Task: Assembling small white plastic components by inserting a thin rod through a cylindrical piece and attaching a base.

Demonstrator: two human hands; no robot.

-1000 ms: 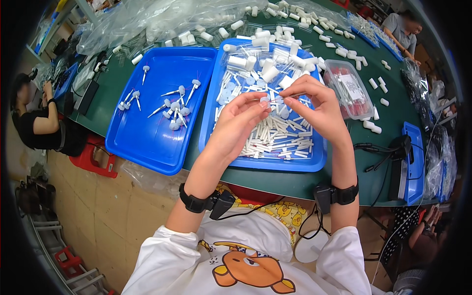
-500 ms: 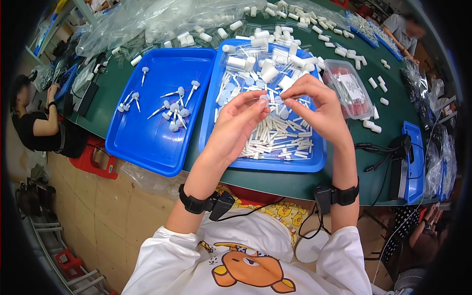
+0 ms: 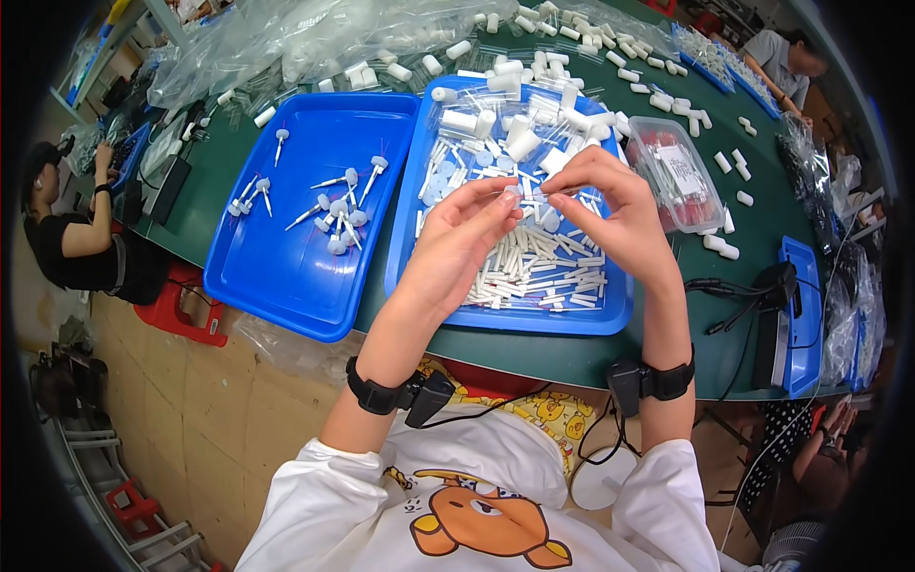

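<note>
Above a blue tray (image 3: pixel 510 322) of loose parts, both my hands are raised with their fingertips close together. My left hand (image 3: pixel 453 243) is closed, pinching a small pale blue round piece (image 3: pixel 513 192) between thumb and fingers. Just right of it, my right hand (image 3: pixel 618 212) is also closed in a pinch, on something thin too small to make out. Below them in the tray lie short white sticks (image 3: pixel 519 253), pale blue discs and larger white cylinders (image 3: pixel 523 145). In a second blue tray (image 3: pixel 295 281) to the left rest several pale blue heads on white stems (image 3: pixel 357 217).
A clear plastic box (image 3: pixel 679 176) with red contents stands right of the parts tray. White cylinders (image 3: pixel 744 196) are scattered over the green table (image 3: pixel 572 360). Clear plastic bags (image 3: pixel 315 43) lie at the back. Black cables (image 3: pixel 729 291) lie at right. Other people sit at both sides.
My hands stay nearly where they were, with only slight finger movement at the pinch. The person at the far left has raised their head and arm.
</note>
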